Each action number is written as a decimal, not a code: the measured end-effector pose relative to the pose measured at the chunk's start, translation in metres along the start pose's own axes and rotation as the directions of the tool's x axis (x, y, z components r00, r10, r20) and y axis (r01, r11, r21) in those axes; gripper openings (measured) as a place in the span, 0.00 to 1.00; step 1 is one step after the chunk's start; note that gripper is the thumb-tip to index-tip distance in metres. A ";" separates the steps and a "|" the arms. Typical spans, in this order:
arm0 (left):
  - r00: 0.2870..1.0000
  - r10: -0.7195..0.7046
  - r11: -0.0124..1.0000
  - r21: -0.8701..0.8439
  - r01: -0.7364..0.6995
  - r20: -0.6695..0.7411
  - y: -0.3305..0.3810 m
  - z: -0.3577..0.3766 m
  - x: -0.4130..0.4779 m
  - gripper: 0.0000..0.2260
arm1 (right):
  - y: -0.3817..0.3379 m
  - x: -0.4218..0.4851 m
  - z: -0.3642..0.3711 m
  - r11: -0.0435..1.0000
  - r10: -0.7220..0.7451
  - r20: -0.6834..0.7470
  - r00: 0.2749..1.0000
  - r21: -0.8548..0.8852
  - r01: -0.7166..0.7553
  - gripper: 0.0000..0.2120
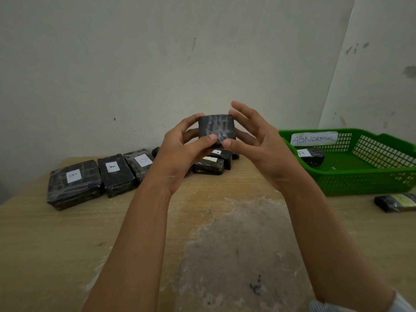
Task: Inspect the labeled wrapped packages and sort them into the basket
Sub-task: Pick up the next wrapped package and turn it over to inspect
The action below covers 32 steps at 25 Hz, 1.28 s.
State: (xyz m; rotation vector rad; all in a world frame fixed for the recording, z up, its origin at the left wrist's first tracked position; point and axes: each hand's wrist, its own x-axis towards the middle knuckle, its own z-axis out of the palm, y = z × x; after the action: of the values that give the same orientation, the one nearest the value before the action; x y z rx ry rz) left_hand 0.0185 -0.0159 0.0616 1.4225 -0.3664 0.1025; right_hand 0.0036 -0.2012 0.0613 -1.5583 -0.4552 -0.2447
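Dark wrapped pkg (216,128) is being gripped above table (67,244) by left hand (177,158) & right hand (258,152). Labeled pkgs (112,174) are being kept far left, green basket (371,181) at right.

Dim flat indoor light, soft shadows, wide-angle bending at edges

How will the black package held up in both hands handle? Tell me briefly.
The held package probably stays stiff: its edges look straight between the left hand and right hand. Its glossy wrap may be slippery. Flat-sided, it likely won't roll.
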 end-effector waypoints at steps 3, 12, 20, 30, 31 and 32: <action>0.996 0.086 0.991 0.100 -0.086 0.004 -0.002 -0.003 0.000 0.27 | 0.001 0.001 0.002 0.994 0.089 -0.027 0.996 0.061 -0.087 0.31; 0.997 0.062 0.994 0.090 -0.065 0.038 -0.003 -0.002 0.001 0.30 | -0.001 0.000 0.005 0.993 0.098 -0.092 0.991 0.077 -0.091 0.15; 0.998 0.064 0.988 0.141 -0.060 -0.022 -0.005 -0.001 0.002 0.15 | -0.002 0.000 0.007 0.991 0.128 -0.088 0.988 0.052 -0.124 0.11; 0.998 0.057 0.985 0.166 -0.051 -0.029 -0.005 0.000 0.002 0.09 | -0.003 -0.001 0.009 0.990 0.138 -0.108 0.984 0.006 -0.138 0.10; 0.998 0.055 0.984 0.173 -0.049 -0.027 -0.004 0.000 0.002 0.09 | -0.003 -0.001 0.010 0.990 0.141 -0.124 0.982 0.011 -0.141 0.09; 0.998 0.051 0.983 0.177 -0.047 -0.022 -0.004 0.000 0.002 0.09 | -0.003 -0.001 0.011 0.990 0.141 -0.139 0.980 0.016 -0.140 0.10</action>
State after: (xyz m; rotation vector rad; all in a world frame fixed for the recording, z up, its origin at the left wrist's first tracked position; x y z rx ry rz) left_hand 0.0215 -0.0169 0.0586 1.5860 -0.3778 0.1978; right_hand -0.0003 -0.1910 0.0631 -1.5481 -0.2341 -0.2416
